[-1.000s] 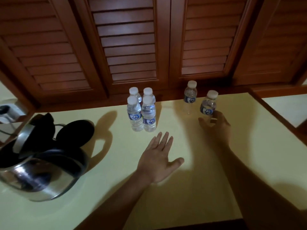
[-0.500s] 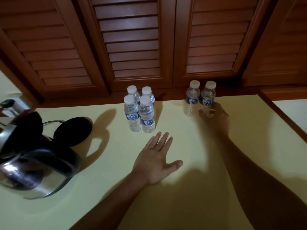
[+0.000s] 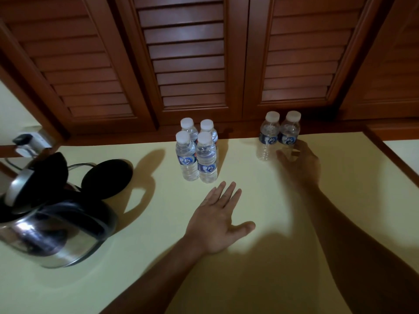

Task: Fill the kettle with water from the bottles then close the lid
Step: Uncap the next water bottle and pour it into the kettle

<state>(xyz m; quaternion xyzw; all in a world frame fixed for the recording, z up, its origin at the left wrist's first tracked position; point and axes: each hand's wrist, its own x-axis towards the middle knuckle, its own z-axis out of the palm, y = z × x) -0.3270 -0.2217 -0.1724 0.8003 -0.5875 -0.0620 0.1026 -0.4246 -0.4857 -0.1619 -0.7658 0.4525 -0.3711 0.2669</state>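
Observation:
A steel kettle [image 3: 56, 236] stands at the left of the pale yellow table [image 3: 158, 279], its black lid [image 3: 38, 177] tipped open. Several capped water bottles [image 3: 205, 157] form a tight cluster at the table's back middle. Two more bottles stand side by side at the back right. My right hand [image 3: 301, 166] wraps around the lower part of the right-hand bottle [image 3: 290, 130], which touches its neighbour [image 3: 268, 137]. My left hand [image 3: 217, 220] lies flat on the table in front of the cluster, fingers spread, holding nothing.
The kettle's black round base [image 3: 106, 177] lies behind the kettle, its cord running to a wall socket [image 3: 29, 141] at the far left. Brown louvred doors [image 3: 188, 64] rise right behind the table. A wooden edge [image 3: 390, 159] borders the table's right side.
My right hand has slid its bottle left and back until it stands against the other right-hand bottle. The left hand has stayed flat on the table.

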